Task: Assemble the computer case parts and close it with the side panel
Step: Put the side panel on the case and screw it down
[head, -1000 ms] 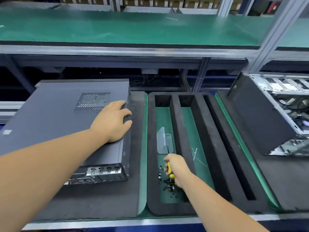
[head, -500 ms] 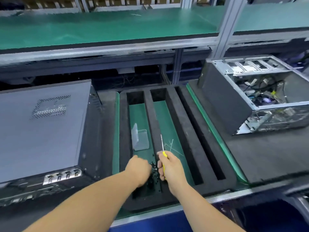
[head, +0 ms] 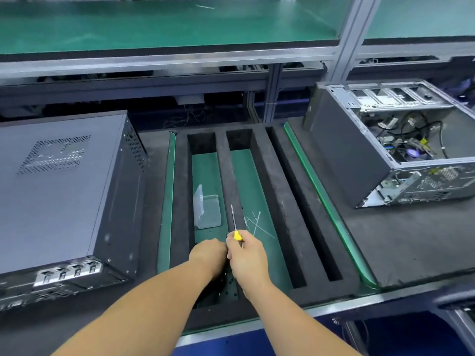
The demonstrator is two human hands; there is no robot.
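My right hand [head: 246, 255] grips the screwdriver [head: 235, 224] ready — my left hand [head: 207, 255] reaches for loose screws [head: 230, 281] in the foam tray [head: 282, 201], fingers hidden, state unclear.

Both hands crowd foam tray's [head: 259, 165] left slot at 6 o'clock; clear box [head: 209, 211] blocks 12; right slots open at 2.

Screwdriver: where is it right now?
Head view, centre: the screwdriver is gripped in the right hand, shaft pointing away over the foam tray, just right of the clear plastic box.
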